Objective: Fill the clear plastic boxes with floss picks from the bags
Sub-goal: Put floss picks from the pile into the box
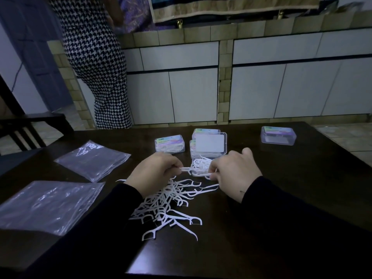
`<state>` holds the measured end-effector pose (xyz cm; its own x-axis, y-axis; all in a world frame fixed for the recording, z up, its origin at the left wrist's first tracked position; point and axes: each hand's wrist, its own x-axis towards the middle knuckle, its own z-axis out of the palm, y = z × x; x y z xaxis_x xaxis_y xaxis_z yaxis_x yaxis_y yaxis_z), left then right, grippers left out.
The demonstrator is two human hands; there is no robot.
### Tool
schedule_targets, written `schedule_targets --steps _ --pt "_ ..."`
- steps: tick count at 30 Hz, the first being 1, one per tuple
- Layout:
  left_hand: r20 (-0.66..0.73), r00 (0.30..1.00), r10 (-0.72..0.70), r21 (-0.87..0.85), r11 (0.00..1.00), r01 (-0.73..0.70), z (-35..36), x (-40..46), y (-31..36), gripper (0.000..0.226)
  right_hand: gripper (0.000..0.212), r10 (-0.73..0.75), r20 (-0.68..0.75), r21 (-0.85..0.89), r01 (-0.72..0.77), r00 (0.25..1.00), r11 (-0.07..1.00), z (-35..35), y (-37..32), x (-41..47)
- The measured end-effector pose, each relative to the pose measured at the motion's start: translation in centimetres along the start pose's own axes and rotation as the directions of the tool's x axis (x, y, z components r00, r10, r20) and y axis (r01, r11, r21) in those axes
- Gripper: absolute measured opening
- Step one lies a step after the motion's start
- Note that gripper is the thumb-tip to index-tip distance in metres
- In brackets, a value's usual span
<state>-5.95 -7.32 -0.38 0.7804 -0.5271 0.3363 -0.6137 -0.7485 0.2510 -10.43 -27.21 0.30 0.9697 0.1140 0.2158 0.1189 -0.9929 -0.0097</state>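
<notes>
A heap of white floss picks [167,206] lies loose on the dark table [281,208] in front of me. Just beyond it stands an open clear box [199,168] partly filled with picks, its lid [209,144] raised behind. My left hand [155,174] pinches a floss pick at the box's left edge. My right hand [235,174] pinches another pick at the box's right edge. A closed filled box [169,144] sits at the back left, another box [278,135] at the back right.
Two flat clear plastic bags [93,160] [46,206] lie on the left of the table. A person in a houndstooth dress [96,63] stands beyond the table by white cabinets [261,87]. A dark chair [24,125] is at far left.
</notes>
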Motion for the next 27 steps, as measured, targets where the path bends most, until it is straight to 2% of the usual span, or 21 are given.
schedule_targets --steps 3,8,11,14,17,21,24,26,27 --pt "-0.163 0.986 -0.035 -0.063 0.998 0.025 -0.1 0.1 0.3 0.007 0.014 0.016 -0.079 -0.037 -0.019 0.997 0.999 -0.9 0.8 0.4" --pt "-0.303 0.936 -0.18 -0.191 0.974 0.125 0.4 0.6 0.6 0.004 0.01 0.065 -0.169 -0.027 -0.07 0.983 0.997 -1.1 1.9 1.7" --pt "-0.343 0.905 -0.252 -0.325 0.936 0.137 0.6 1.0 0.9 0.017 0.01 0.1 -0.208 0.158 -0.067 0.973 0.985 -0.3 2.1 2.8" --pt "-0.339 0.893 -0.297 -0.416 0.898 0.141 0.3 1.2 1.4 0.018 0.01 0.133 -0.214 0.374 -0.044 0.968 0.926 0.1 2.3 3.9" --pt "-0.34 0.878 -0.336 -0.49 0.86 0.14 0.2 1.4 1.4 0.022 0.014 0.185 -0.16 0.639 -0.041 0.97 0.768 0.3 2.2 5.1" --pt "-0.337 0.882 -0.329 -0.482 0.865 0.139 0.2 1.3 1.5 0.024 0.01 0.241 -0.14 0.914 0.032 0.96 0.404 0.6 1.7 5.7" --pt "-0.341 0.894 -0.292 -0.415 0.9 0.136 0.4 1.2 1.2 0.018 0.008 0.29 -0.049 0.989 0.007 0.956 0.146 1.3 1.4 5.4" --pt "-0.337 0.901 -0.273 -0.374 0.917 0.138 0.6 1.2 1.0 0.015 0.02 0.288 -0.001 0.996 -0.025 0.958 0.089 2.0 1.4 5.4" --pt "-0.337 0.903 -0.266 -0.359 0.923 0.138 0.6 1.2 1.0 0.013 0.022 0.293 0.01 0.991 -0.049 0.956 0.127 2.5 1.5 5.5"
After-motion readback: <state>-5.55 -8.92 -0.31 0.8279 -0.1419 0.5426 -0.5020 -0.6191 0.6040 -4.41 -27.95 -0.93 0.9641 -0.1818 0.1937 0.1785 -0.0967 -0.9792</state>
